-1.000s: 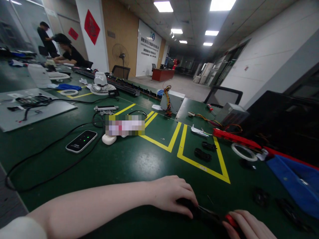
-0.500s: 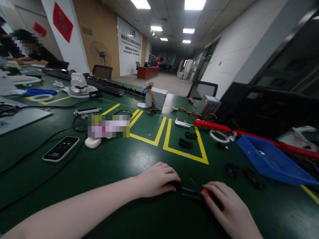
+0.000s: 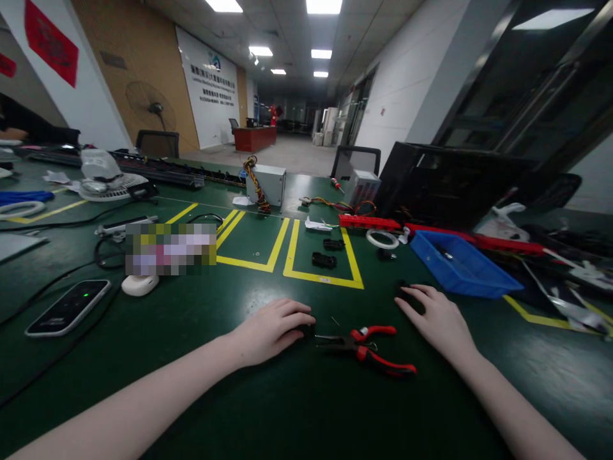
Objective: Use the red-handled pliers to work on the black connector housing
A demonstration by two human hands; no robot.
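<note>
My left hand (image 3: 275, 329) is closed around a small black part (image 3: 309, 327), mostly hidden by the fingers. Its fingertips are just left of the pliers' tips. The red-and-black pliers (image 3: 357, 345) lie on the green table with handles spread, untouched by my right hand. Further right, my right hand (image 3: 438, 316) has thumb and fingers at a small black part (image 3: 405, 289), largely covered by the hand. A thin metal pin (image 3: 335, 321) lies above the pliers. Two black pieces (image 3: 324, 259) sit inside a yellow-taped square.
A blue tray (image 3: 460, 271) stands at the right, near a white ring (image 3: 382, 239) and a long red strip (image 3: 368, 222). Power supply boxes (image 3: 271, 185) are at the back. A black device with a green light (image 3: 69, 308) and cables lie left.
My right hand has let go of the pliers and moved right to a black part. The pliers now lie on the table. My left hand keeps its black part. The view has turned right.
</note>
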